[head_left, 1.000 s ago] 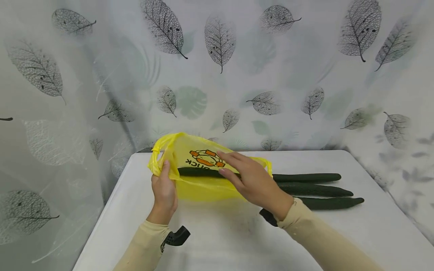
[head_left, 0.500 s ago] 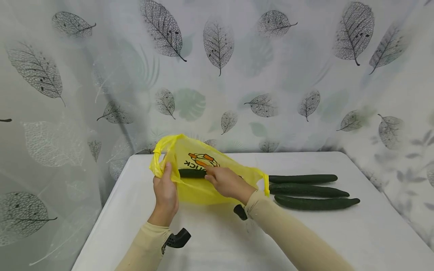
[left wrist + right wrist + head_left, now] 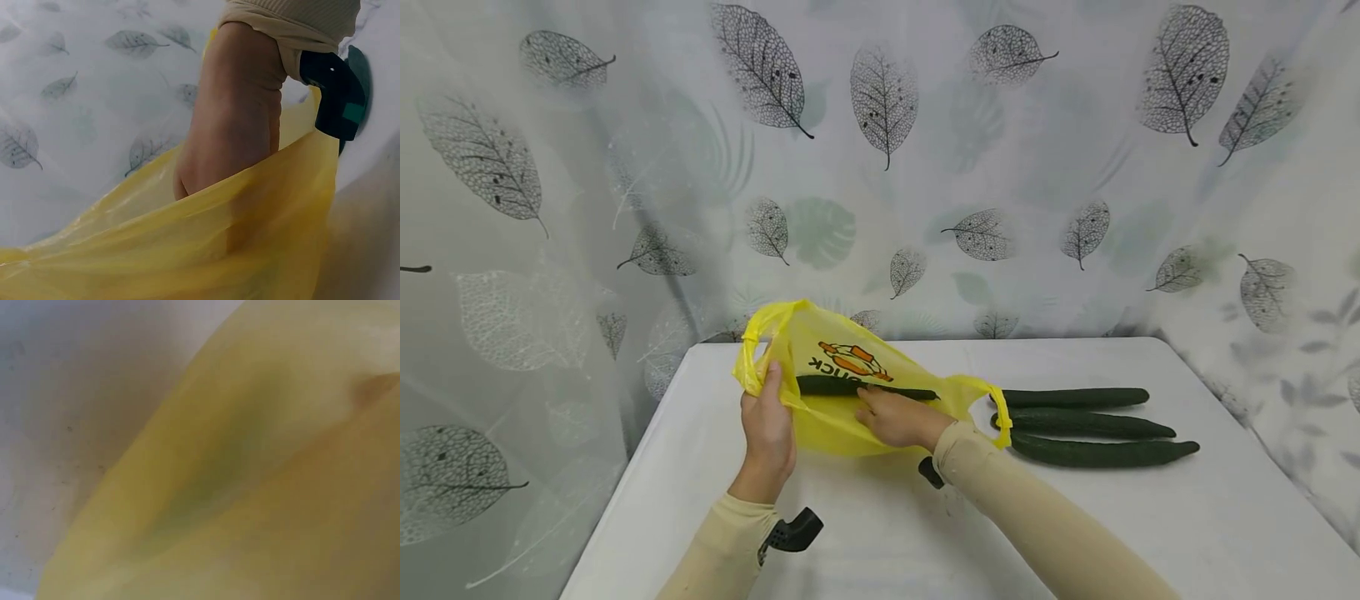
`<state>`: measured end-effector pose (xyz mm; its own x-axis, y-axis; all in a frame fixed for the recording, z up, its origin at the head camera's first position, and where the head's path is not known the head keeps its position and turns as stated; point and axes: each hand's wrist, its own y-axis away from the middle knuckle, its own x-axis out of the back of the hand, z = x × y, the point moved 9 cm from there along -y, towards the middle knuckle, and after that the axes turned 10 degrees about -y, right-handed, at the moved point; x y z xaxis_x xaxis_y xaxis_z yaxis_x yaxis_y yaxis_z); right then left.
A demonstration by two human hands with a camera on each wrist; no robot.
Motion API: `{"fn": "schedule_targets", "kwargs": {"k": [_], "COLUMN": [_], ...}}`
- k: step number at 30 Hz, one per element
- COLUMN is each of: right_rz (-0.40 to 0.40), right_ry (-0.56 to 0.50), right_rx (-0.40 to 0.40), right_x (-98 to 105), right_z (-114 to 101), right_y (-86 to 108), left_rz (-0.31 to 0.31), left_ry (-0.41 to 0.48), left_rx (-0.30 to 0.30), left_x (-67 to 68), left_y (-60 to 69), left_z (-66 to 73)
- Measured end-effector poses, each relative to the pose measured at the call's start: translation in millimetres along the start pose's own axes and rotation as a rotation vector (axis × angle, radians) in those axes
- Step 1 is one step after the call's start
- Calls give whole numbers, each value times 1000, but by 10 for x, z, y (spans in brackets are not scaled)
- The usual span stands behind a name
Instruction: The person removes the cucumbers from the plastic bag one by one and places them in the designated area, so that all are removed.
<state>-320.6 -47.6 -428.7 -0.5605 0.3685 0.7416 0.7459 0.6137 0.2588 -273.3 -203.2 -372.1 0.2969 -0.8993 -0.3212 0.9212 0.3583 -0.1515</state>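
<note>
A yellow plastic bag (image 3: 917, 354) with an orange and black print stretches between my arms in the head view. My left hand (image 3: 769, 437) grips its left side near a handle loop, thumb up along the plastic. Inside the mouth lies a dark green cucumber (image 3: 827, 385), its tapered end pointing right. My right hand (image 3: 898, 419) reaches into the mouth just below this cucumber, fingertips close to it. The left wrist view has the right hand (image 3: 231, 119) going down behind the bag's rim, which hides its fingers. Through the plastic a blurred green shape (image 3: 212, 475) shows in the right wrist view.
Three more cucumbers (image 3: 1090, 423) lie side by side on the white table (image 3: 1225, 508), right of the bag. The bag's right handle loop hangs over my right forearm, near their left ends. A leaf-print curtain (image 3: 880, 192) stands behind the table.
My right hand came leftward into the bag's mouth, then dropped slightly, uncovering the cucumber's tapered end. The bag's right handle sank lower. My left hand stayed nearly where it was.
</note>
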Motion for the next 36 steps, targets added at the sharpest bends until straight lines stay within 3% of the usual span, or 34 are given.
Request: {"fn": "schedule_targets", "kwargs": {"k": [10, 28, 36], "right_rz": [20, 39, 53], "right_ry": [89, 101, 145], "right_rx": [-55, -135, -62], "right_x": [-50, -97, -97], "right_z": [139, 344, 153], "right_y": [-35, -51, 12], "left_rz": [-10, -19, -13], "left_ry": [-15, -28, -46], "left_rx": [-1, 8, 12], "left_x": [-11, -47, -36], "left_y": [12, 35, 28], "left_z": [-37, -75, -86]}}
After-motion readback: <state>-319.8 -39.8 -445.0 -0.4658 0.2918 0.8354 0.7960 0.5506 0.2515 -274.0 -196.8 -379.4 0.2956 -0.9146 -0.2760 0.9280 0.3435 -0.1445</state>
